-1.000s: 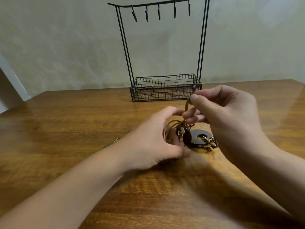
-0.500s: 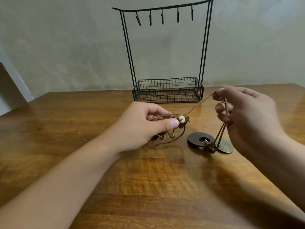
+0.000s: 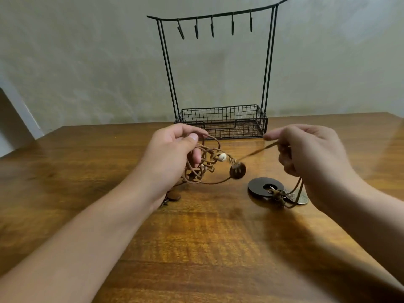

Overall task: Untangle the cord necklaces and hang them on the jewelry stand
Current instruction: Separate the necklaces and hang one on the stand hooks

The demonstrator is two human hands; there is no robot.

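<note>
**Cords still knotted, both hands pulling apart**

Landmark: the stand [image 3: 220,68], standing at the far side of the table [image 3: 196,248].

Nearest the camera, front-right of the stand: ring pendant [image 3: 265,187] and a metal disc [image 3: 298,196] are lying flat on the table, their cords running up into the right hand [image 3: 310,158]. That hand is curling round those cords and pinching one strand [image 3: 255,152], which is running taut toward the tangle.

Front-left of the stand: left hand [image 3: 172,154] is gripping the tangle [image 3: 202,165], thumb over a loop; the knot is hanging just below and right of the fingers. A bead [image 3: 222,157] and a button pendant [image 3: 237,170] are dangling off it, clear of the table.

Handling, my read: cord is light, limp and grippy, so pulling hard is likely tightening knots. Better to be taking hold at loose loops beside the bead, not at the pendants.

Hooks [image 3: 212,29] are holding nothing.
</note>
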